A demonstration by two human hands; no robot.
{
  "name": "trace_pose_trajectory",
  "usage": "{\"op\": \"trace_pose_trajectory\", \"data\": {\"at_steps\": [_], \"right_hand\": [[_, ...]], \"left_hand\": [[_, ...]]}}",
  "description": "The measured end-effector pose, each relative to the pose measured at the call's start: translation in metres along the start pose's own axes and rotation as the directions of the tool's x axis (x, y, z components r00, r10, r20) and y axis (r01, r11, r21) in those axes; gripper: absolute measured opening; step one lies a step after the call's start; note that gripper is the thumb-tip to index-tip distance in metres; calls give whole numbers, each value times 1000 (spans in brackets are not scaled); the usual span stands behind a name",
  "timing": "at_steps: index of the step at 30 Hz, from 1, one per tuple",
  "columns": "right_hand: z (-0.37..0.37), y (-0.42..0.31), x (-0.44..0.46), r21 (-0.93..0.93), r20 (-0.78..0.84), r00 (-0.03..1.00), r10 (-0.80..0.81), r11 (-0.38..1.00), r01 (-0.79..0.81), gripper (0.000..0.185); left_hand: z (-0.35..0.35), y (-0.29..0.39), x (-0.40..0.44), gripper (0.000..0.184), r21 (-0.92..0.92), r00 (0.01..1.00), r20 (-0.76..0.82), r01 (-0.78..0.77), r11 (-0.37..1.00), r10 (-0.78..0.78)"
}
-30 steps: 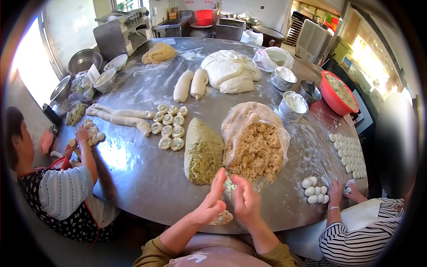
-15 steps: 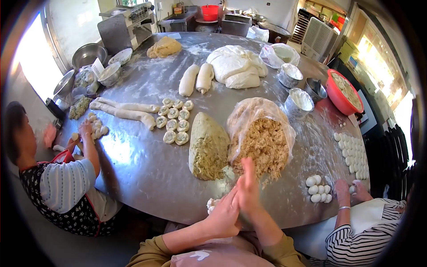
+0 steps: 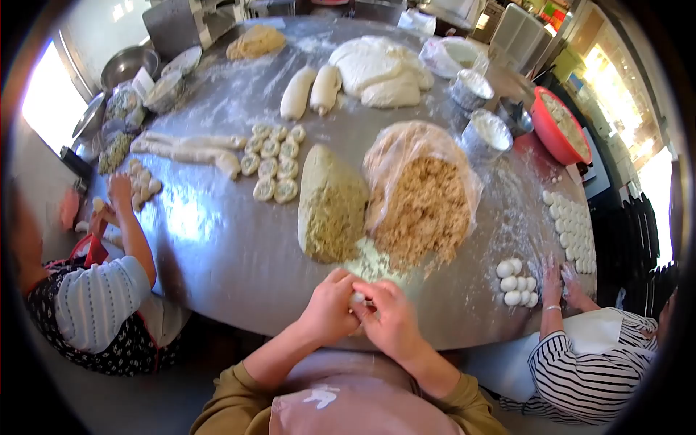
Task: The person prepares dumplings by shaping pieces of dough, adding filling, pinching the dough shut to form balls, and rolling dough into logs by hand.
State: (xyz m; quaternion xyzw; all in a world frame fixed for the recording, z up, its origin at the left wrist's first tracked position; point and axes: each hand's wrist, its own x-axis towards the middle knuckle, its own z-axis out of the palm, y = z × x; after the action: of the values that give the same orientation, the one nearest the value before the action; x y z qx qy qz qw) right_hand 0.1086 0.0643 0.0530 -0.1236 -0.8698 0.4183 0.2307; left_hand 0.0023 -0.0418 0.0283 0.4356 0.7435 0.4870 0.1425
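Note:
My left hand and my right hand meet at the table's front edge, fingers curled around a small whitish piece of dough that shows between them. Just beyond my hands lie a green mound of filling and, to its right, a brown crumbly mound partly covered by clear plastic. Pale green crumbs are scattered between the mounds and my hands. What lies under my hands is mostly hidden.
Filled rolls sit behind left, near long dough strips. Farther back are a large white dough and metal bowls. One co-worker works at left, another at right beside white dough balls.
My palms were pressed flat together; now the fingers are curled around the small dough piece. The view has tilted down. The right co-worker's hands have spread on the table.

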Motion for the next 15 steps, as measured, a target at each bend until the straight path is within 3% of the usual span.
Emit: {"op": "trace_pose_trajectory", "data": {"at_steps": [3, 5, 8, 11, 12, 13, 15], "right_hand": [[2, 5, -6, -9, 13, 999, 33, 999, -33, 21], [5, 5, -13, -14, 36, 999, 24, 1000, -24, 16], [11, 11, -19, -66, 21, 998, -54, 996, 55, 12], [8, 28, -15, -279, -113, 989, -91, 959, 57, 8], [-1, 34, -9, -307, -170, 985, -11, 951, -42, 7], [-11, 40, -6, -269, -208, 978, 22, 960, -79, 8], [-16, 42, -11, -280, -156, 987, -41, 960, -4, 18]], "left_hand": [[0, 2, -6, 25, -95, 999, 35, 34, 995, -31], [-1, -3, -12, 22, -23, 970, 205, 135, 991, -127], [12, -19, -27, 14, -130, 968, 234, 128, 983, -96], [-18, 3, -21, 15, -131, 783, 530, 455, 881, -326], [-23, -5, -30, 15, -229, 772, 594, 431, 873, -226], [-24, -12, -32, 14, -434, 798, 568, 498, 750, -201], [-27, -20, -39, 15, -761, 846, 496, 531, 373, -194]]}}
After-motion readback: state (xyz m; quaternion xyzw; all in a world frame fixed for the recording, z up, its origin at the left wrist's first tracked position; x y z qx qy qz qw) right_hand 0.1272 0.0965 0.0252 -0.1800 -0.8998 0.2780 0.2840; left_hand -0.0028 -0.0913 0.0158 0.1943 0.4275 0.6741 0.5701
